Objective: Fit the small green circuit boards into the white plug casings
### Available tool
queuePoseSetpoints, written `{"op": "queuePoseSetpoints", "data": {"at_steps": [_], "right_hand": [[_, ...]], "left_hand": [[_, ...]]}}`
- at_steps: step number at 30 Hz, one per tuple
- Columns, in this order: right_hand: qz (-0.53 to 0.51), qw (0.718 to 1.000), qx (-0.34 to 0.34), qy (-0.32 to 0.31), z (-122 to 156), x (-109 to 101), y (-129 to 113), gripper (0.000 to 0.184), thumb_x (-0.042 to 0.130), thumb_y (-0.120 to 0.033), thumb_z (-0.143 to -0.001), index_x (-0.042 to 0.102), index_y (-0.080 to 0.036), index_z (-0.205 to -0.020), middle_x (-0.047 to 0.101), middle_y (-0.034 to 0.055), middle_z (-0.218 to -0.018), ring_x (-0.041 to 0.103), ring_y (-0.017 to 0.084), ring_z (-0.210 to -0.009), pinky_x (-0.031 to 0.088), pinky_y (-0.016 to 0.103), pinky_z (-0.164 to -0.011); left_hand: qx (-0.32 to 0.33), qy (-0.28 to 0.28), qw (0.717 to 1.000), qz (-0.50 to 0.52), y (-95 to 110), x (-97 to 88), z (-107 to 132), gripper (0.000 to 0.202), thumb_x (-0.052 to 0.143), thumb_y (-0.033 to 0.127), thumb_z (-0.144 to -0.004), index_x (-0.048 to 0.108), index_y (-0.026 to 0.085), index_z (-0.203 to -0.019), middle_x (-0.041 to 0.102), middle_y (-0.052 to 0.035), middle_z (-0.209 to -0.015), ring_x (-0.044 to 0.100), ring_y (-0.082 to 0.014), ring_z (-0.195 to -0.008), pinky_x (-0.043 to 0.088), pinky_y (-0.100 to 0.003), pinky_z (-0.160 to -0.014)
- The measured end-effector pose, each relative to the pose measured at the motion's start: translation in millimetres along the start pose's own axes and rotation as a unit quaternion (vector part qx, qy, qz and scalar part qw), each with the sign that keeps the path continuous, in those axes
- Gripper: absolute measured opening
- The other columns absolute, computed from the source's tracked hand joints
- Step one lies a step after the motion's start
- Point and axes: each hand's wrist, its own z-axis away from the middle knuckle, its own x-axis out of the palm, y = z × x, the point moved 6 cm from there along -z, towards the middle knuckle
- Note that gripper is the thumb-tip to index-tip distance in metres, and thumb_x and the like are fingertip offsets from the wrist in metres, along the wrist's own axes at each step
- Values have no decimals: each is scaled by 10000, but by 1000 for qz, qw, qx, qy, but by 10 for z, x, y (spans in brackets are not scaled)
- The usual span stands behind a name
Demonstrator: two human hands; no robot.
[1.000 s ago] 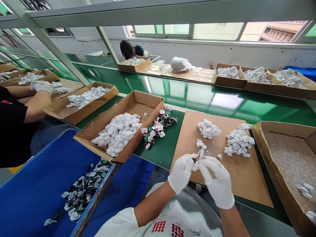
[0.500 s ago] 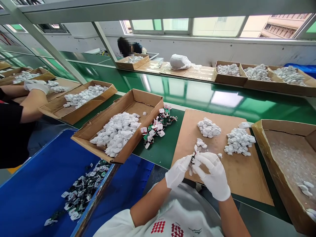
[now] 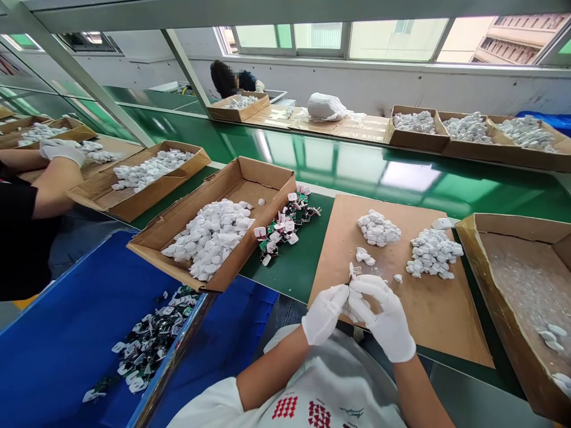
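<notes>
Both hands wear white gloves and meet over the near edge of a cardboard sheet (image 3: 455,324). My left hand (image 3: 325,314) pinches a small circuit board assembly (image 3: 351,278), dark with a white part, from the left. On its other side, the fingers of my right hand (image 3: 387,318) close round it; much of the piece is hidden by the gloves. Just beyond my fingertips lie a few white plastic pieces (image 3: 365,257). Two heaps of similar white pieces, a left heap (image 3: 379,228) and a right heap (image 3: 433,254), rest farther back on the cardboard.
Left of the cardboard, circuit boards (image 3: 285,226) lie beside a box (image 3: 263,172) of white pieces. More boards (image 3: 149,339) fill part of a blue bin (image 3: 53,351). A shallow box (image 3: 495,297) stands at right. A co-worker's gloved hand (image 3: 62,151) is at far left.
My left hand has shifted slightly down and right, closer to my right hand. The fingers still hold the small board between them. The view has tilted a little.
</notes>
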Motion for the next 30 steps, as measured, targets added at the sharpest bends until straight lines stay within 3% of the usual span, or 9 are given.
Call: {"op": "queuePoseSetpoints", "data": {"at_steps": [3, 7, 10, 13, 18, 22, 25, 29, 30], "right_hand": [[23, 999, 5, 26, 12, 10, -24, 167, 623, -163, -809, 650, -257, -945, 656, 44, -945, 644, 165, -846, 561, 293, -695], [74, 997, -13, 27, 25, 36, -69, 196, 593, -146, -821, 684, -278, -934, 675, 36, -901, 646, 173, -841, 558, 313, -723], [12, 1000, 11, -21, 63, 73, -32, 269, 561, -164, -830, 657, -265, -1061, 684, 47, -996, 651, 195, -929, 567, 341, -782], [-71, 993, 77, -58, 112, 109, 57, 394, 531, -163, -844, 553, -243, -1229, 671, 61, -1079, 671, 180, -874, 589, 327, -730], [-20, 999, -24, -9, 70, 49, -41, 338, 634, -150, -784, 624, -260, -1104, 671, 66, -1113, 647, 216, -1014, 562, 385, -861], [-13, 999, -34, 3, 44, 22, -67, 343, 615, -116, -787, 630, -270, -1094, 685, 53, -1052, 658, 192, -964, 563, 374, -857], [-78, 997, 24, -11, 92, 72, -21, 263, 600, -169, -806, 657, -254, -1048, 664, 65, -1129, 668, 195, -919, 566, 380, -838], [-237, 956, 170, 10, 221, 223, 71, 123, 558, -206, -858, 625, -240, -955, 664, 43, -1097, 620, 96, -541, 549, 267, -488], [-255, 947, 193, 31, 248, 248, 78, 105, 568, -212, -856, 601, -237, -953, 665, 39, -1082, 614, 90, -528, 538, 256, -462]], "left_hand": [[23, 38, 999, -31, -2, -22, 4, 535, 535, 659, -761, 615, 135, -694, 592, -25, -614, 531, -138, -590, 467, -303, -642], [-6, 60, 998, -21, -85, -108, -6, 601, 507, 733, -715, 555, 141, -626, 505, 15, -529, 481, -119, -548, 435, -290, -585], [-7, 35, 999, -12, -77, -102, -3, 544, 589, 686, -695, 564, 143, -685, 561, 4, -569, 520, -117, -525, 438, -269, -546], [9, 28, 999, -11, -55, -69, 6, 544, 554, 697, -715, 555, 153, -691, 559, 10, -535, 501, -100, -429, 400, -240, -453], [20, 7, 1000, -16, -141, -25, -38, 624, 442, 769, -723, 506, 162, -598, 491, 21, -441, 439, -78, -363, 348, -214, -387], [-2, -45, 999, -27, -222, 3, -74, 683, 353, 831, -698, 489, 169, -596, 493, 8, -426, 456, -97, -362, 351, -227, -375], [19, -6, 1000, -19, -207, -34, -58, 627, 429, 787, -714, 473, 171, -598, 465, 25, -438, 425, -83, -380, 331, -228, -398], [46, -14, 998, 36, -225, 7, -26, 573, 523, 724, -719, 532, 153, -679, 514, 7, -530, 444, -89, -448, 349, -245, -448], [46, -16, 997, 61, -243, 15, -26, 551, 548, 699, -722, 550, 148, -721, 541, -4, -579, 462, -96, -477, 366, -252, -464]]}}
